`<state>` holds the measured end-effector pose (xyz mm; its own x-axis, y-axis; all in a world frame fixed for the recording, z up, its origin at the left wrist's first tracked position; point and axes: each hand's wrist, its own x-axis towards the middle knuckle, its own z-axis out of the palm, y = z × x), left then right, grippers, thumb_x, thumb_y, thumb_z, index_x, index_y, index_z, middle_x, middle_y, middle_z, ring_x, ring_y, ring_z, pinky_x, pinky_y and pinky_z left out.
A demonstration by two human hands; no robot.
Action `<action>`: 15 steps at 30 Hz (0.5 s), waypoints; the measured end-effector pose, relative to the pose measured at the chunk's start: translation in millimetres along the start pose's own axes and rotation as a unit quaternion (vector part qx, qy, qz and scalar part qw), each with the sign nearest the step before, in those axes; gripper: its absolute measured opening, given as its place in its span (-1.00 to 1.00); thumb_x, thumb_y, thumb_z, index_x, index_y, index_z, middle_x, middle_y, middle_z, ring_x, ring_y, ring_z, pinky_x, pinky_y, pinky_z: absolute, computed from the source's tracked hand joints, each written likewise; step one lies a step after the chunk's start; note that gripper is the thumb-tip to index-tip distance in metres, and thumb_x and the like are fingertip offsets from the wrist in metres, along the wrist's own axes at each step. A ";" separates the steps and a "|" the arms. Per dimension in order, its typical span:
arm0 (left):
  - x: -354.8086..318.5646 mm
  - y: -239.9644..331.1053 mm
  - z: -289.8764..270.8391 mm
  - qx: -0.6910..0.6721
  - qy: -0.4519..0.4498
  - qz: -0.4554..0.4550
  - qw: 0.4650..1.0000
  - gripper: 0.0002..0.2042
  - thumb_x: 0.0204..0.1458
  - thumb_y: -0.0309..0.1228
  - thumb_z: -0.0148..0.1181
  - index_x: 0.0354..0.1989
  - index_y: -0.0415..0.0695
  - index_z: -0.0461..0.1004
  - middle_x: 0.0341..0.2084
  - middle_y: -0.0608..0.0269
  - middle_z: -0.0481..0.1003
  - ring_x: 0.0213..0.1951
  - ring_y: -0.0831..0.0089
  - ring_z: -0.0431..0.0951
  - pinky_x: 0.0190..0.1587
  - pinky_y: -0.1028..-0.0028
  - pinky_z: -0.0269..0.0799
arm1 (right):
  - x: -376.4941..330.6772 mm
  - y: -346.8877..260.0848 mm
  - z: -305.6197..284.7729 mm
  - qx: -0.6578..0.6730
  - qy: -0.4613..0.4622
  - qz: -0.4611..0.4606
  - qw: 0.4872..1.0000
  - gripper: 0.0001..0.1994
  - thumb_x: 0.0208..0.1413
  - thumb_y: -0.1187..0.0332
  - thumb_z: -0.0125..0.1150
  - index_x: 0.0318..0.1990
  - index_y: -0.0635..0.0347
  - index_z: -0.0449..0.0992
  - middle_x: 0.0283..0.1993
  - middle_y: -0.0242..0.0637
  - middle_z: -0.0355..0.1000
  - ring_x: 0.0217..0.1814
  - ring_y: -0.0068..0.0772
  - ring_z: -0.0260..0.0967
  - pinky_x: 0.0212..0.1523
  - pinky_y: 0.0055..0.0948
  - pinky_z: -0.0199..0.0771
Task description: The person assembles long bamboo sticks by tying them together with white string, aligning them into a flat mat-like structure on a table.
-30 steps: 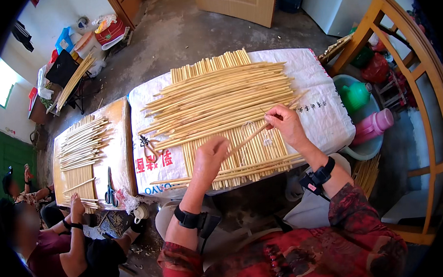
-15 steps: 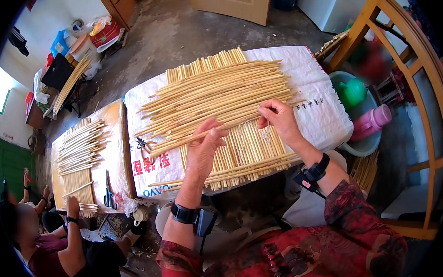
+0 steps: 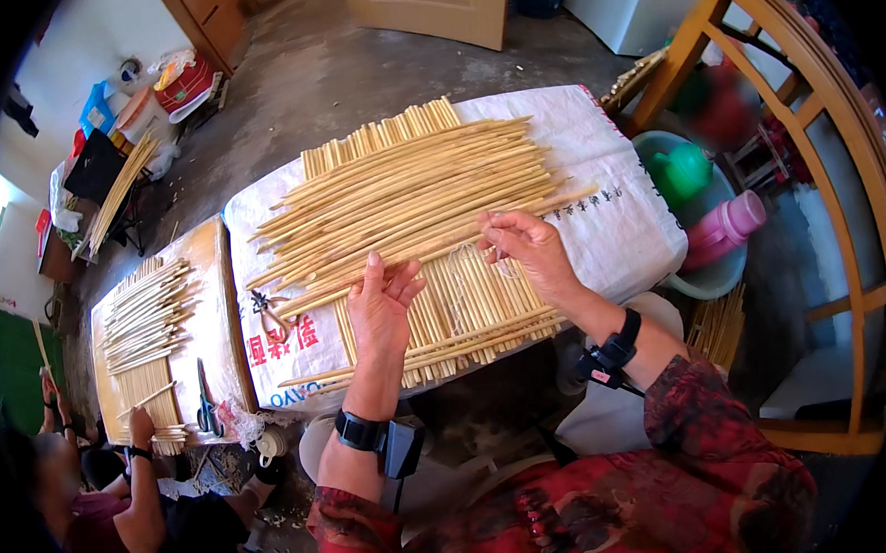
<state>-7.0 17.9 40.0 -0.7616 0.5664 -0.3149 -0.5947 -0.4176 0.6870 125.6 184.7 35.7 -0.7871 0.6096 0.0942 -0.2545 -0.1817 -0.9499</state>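
Note:
Over a table draped in white woven sheeting [image 3: 617,252], a wide layer of long pale-yellow stalks [image 3: 409,193] lies across a mat of upright stalks [image 3: 504,288]. My left hand [image 3: 382,300] is palm up with its fingers apart, at the near edge of the long stalks and touching or just above them. To its right, my right hand [image 3: 527,250] has thumb and fingers pinched together over the mat, on what looks like thin white string [image 3: 455,276]. The fingertips partly hide it. A few loose stalks [image 3: 447,351] lie across the mat's near edge.
Dark-handled scissors [image 3: 280,325] rest by the stalks' left end. Leftward, a co-worker [image 3: 124,503] sits at a second table [image 3: 209,309] with stalks and blue scissors [image 3: 208,414]. A basin [image 3: 718,272] with a pink jug [image 3: 731,223] and a wooden frame [image 3: 806,137] stand right.
My left hand's fingers have opened from around a stalk, with the palm turned up. My right hand stays pinched and has shifted slightly left over the mat. The whole view has swung a little.

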 end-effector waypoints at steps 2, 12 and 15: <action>-2.4 -4.5 -2.3 0.008 -0.004 -0.013 1.000 -0.77 0.12 -0.29 0.11 -0.22 -0.21 0.40 -0.39 0.09 0.51 -0.31 0.24 0.59 -0.39 0.33 0.57 | -1.4 -1.0 8.7 0.061 0.038 0.086 0.994 -0.87 0.11 0.41 0.17 -0.23 0.25 0.47 -0.37 -0.37 0.46 -0.38 -0.58 0.44 -0.39 -0.55 0.49; -8.5 -15.6 4.6 -0.006 -0.079 -0.002 0.997 -0.86 0.10 -0.47 0.11 -0.20 -0.22 0.42 -0.35 0.11 0.51 -0.28 0.27 0.57 -0.26 0.33 0.57 | -0.5 -3.1 9.6 0.042 0.005 0.038 0.998 -0.88 0.14 0.40 0.13 -0.24 0.26 0.43 -0.41 -0.31 0.45 -0.37 -0.52 0.47 -0.33 -0.54 0.54; -6.6 -15.8 4.2 0.014 -0.064 -0.003 0.998 -0.87 0.10 -0.46 0.11 -0.21 -0.21 0.43 -0.35 0.11 0.52 -0.27 0.27 0.58 -0.31 0.35 0.58 | -0.2 -5.1 8.1 0.039 -0.008 0.052 0.998 -0.87 0.16 0.38 0.12 -0.24 0.26 0.43 -0.42 -0.32 0.45 -0.39 -0.54 0.47 -0.36 -0.57 0.53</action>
<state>8.5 23.7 34.0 -0.7183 0.6550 -0.2346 -0.5900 -0.3947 0.7044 122.5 179.2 43.0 -0.8206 0.5715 0.0016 -0.2134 -0.3038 -0.9285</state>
